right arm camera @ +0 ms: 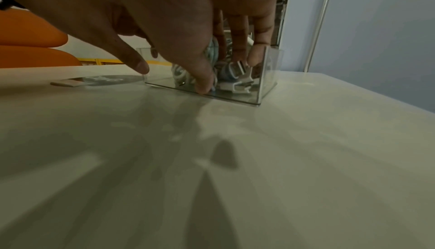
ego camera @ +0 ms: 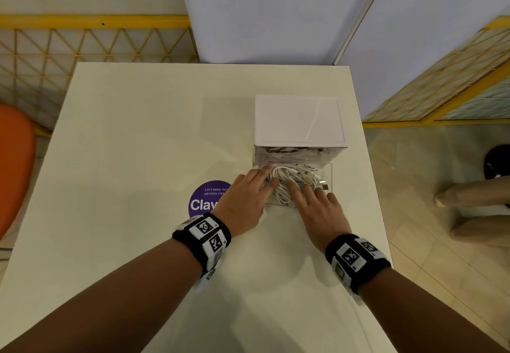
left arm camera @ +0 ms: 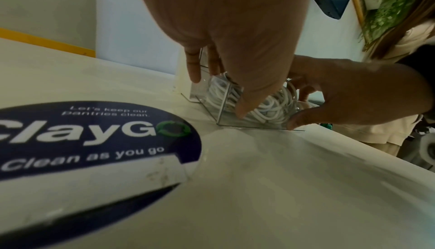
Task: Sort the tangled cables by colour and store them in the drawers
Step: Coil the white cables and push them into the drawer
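Head camera looks down on a glossy cream-white table (ego camera: 143,137) with a smooth, faintly reflective top, set against pale lavender partition panels (ego camera: 265,13) with a metal edge strip. Yellow-framed lattice screens (ego camera: 82,46) run behind and to the right, over a tiled beige floor (ego camera: 414,242). An orange moulded chair (ego camera: 15,165) sits at the left edge. A round purple sticker (ego camera: 205,201), printed in white, lies flat on the tabletop near the left wrist.

On the table's right half stands a boxy drawer unit with a white top and clear walls (ego camera: 299,120); dark cables show dimly through its upper level. Its clear plastic lower drawer (ego camera: 328,178) is pulled out toward the person, resting on the table, and holds a tangled heap of smooth white cables (ego camera: 287,178) with flat plugs.

The left hand (ego camera: 242,203) reaches in from the drawer's left side, fingers extended down onto the white coils. The right hand (ego camera: 320,212) does likewise from the front, straight fingers pressing into the heap, thumb at the drawer's front wall. Neither hand plainly grasps a cable. Black wristbands with square-patterned markers (ego camera: 204,236) wrap both wrists.
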Motion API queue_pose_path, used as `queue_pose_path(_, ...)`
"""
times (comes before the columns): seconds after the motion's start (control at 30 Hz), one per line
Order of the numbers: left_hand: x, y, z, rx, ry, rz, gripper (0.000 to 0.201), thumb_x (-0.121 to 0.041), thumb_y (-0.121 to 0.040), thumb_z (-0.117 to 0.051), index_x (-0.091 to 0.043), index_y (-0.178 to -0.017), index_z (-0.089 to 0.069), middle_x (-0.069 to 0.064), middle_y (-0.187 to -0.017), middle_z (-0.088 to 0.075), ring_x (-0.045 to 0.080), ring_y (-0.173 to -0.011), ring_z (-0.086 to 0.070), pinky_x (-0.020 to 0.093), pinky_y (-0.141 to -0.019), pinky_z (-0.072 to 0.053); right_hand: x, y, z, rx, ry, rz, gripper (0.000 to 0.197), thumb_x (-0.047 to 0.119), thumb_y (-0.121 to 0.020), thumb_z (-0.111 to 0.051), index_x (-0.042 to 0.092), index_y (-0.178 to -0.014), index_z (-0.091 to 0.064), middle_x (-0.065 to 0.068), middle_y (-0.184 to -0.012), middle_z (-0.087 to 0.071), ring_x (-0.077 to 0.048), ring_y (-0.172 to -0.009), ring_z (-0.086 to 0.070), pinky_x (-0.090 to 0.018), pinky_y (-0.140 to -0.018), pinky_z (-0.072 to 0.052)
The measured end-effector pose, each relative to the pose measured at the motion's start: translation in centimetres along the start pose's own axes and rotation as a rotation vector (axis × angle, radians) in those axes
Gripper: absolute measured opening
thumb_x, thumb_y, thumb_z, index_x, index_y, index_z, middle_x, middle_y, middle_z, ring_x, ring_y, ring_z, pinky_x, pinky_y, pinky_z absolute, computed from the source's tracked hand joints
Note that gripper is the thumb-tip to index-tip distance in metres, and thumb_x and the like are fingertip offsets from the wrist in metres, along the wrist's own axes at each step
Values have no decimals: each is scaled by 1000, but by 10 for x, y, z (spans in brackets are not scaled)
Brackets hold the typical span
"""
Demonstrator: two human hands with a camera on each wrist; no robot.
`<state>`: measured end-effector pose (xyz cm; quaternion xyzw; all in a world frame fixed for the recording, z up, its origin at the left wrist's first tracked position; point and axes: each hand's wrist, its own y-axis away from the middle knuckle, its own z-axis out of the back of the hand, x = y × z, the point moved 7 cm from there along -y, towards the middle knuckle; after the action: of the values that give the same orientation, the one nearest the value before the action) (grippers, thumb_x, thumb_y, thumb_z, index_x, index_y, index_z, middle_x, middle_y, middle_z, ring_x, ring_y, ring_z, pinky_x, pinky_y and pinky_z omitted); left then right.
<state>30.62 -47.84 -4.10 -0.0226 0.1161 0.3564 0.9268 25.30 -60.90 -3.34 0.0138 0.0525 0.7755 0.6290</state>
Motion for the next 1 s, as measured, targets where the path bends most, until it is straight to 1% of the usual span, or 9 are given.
queue_pose_path(0.1, 1, -1, 4, 3, 0, 11, 70, -21, -72, -79, -11, -137, -55, 19, -150, -45, 32, -125, -52, 44, -91, -52, 0, -3, 9, -29, -10, -1, 83, 9, -69, -75, 12, -143, -35, -12, -106, -59, -34, -89, -57, -43, -69, -49)
queue_pose_path(0.2, 1, -1, 4, 2, -11, 1, 66, -24, -71, -81, -12, -132, -59, 18, -143, -51, 31, -118, -55, 42, -86, -52, -1, -14, 26, -72, 2, -13, 88, 32, -65, -84, 11, -140, -44, -17, -122, -54, -35, -102, -52, -46, -81, -47)
queue_pose_path(0.27, 2, 0, 5, -15, -9, 1, 64, -24, -70, -83, -13, -129, -61, 17, -140, -53, 30, -115, -57, 42, -84, -52, 0, -21, 29, -41, 7, 19, 96, 41, -63, -83, 8, -143, -41, -17, -132, -50, -36, -111, -51, -48, -89, -47)
queue_pose_path(0.47, 1, -1, 8, -9, 6, 17, 68, -24, -73, -84, -15, -135, -57, 11, -146, -50, 28, -121, -54, 43, -91, -50, -3, -24, 4, 77, -42, 18, 92, 42, -69, -82, 4, -143, -42, -11, -134, -54, -31, -122, -52, -46, -98, -46)
queue_pose_path(0.6, 0, 1, 0, 44, -92, 34, 73, -29, -81, -77, -14, -146, -48, 7, -155, -44, 26, -125, -49, 42, -91, -48, 1, -21, -8, 110, 47, -19, 86, 42, -81, -70, 2, -149, -35, -14, -143, -49, -32, -132, -45, -53, -105, -39)
queue_pose_path(0.7, -4, 0, -2, 88, -190, 35, 72, -32, -91, -65, -14, -153, -35, 6, -163, -29, 26, -133, -41, 43, -95, -42, 4, -22, -12, 122, 108, -43, 84, 46, -87, -59, 1, -151, -29, -16, -149, -43, -33, -138, -40, -55, -107, -34)
queue_pose_path(0.8, -5, -3, -5, 136, -261, 45, 71, -35, -98, -53, -13, -158, -21, 7, -167, -15, 27, -141, -31, 47, -103, -35, 6, -26, -14, 170, 151, -17, 85, 51, -96, -43, -1, -154, -10, -17, -158, -27, -33, -146, -25, -55, -112, -26)
queue_pose_path(0.87, -4, -4, -4, 125, -289, 61, 71, -37, -99, -52, -13, -158, -20, 9, -167, -14, 27, -142, -31, 47, -103, -35, 6, -28, -14, 189, 168, -1, 87, 54, -98, -39, -1, -154, -2, -17, -160, -20, -33, -148, -20, -53, -114, -25)
queue_pose_path(1.0, -2, -4, -7, 101, -323, 51, 71, -39, -97, -55, -10, -156, -28, 11, -166, -21, 27, -137, -37, 47, -97, -39, 5, -29, -15, 182, 146, -22, 87, 53, -96, -45, 0, -154, -7, -16, -160, -23, -32, -148, -23, -51, -112, -31)
